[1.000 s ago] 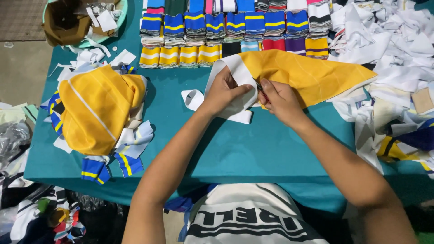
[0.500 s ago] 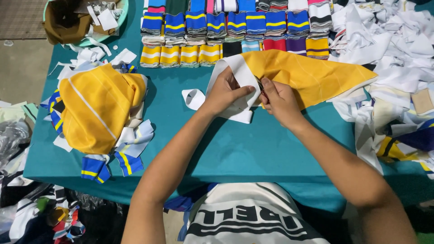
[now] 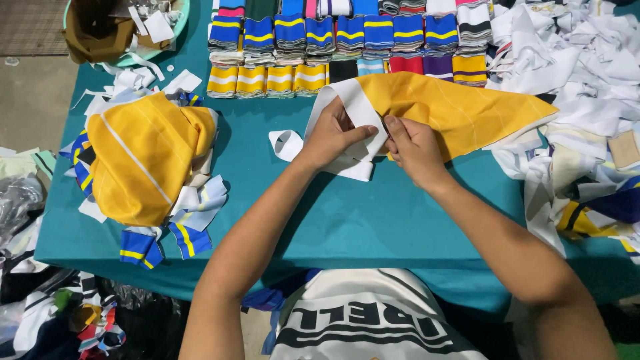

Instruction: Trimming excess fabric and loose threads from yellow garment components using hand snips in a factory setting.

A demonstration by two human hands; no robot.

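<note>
Both hands together mid-table on teal table (image 3: 373,227), pinching same workpiece. Left hand (image 3: 331,137) clamped on white fabric piece (image 3: 347,107), thumb on top, fingers curled under and hidden. Right hand (image 3: 415,148) pinched at seam where white meets yellow fabric piece (image 3: 453,110); fingertips nearly touching left thumb, contact point itself too small to resolve. Small dark spot between fingertips, cannot tell what. White piece folded under left palm, lower edge sticking out below wrist; full shape not readable. Yellow piece spread to the right, far tip tucked under white scrap heap (image 3: 573,53), which runs off right and top edges. Small white loop (image 3: 288,143) flat on table just left of left hand, not touched. Stacked striped knit bands (image 3: 340,47) in rows behind hands, back row cut off by top edge; yellow piece overlaps front row. Yellow fabric pile (image 3: 143,160) well apart at left, covering blue-yellow striped bits, only ends visible. Basin (image 3: 175,30) top left, mostly out of frame, contents unclear. Clutter below table's left edge dark, hard to make out. Forearms bare, torso in printed shirt cropped at bottom.
</note>
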